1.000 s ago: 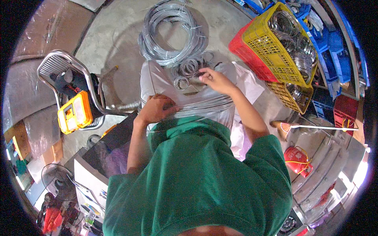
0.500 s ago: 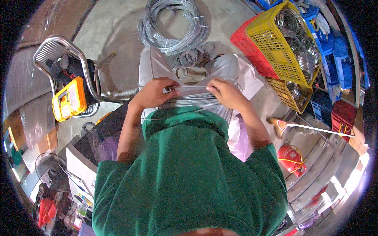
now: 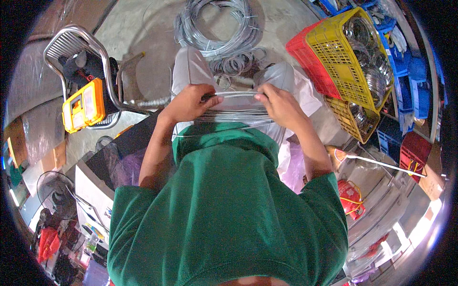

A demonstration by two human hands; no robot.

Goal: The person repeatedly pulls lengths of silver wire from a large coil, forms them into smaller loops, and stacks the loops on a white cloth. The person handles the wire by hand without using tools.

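A length of grey metal wire stretches between my two hands above my lap. My left hand is closed on its left end, thumb pointing inward. With thumb and fingertips, my right hand pinches the other side. Below them, a bundle of wire strands lies across my thighs against my green shirt. Beyond my knees, several small wire rings rest on the floor next to a large coil of grey wire.
At the right stand a yellow crate with wire coils in it, a red crate and blue bins. A metal chair with a yellow case stands at the left. A red round container sits at the lower right.
Both hands have shifted slightly away from my body, lifting the held wire farther from the bundle on my lap. The whole view has also shifted a little.
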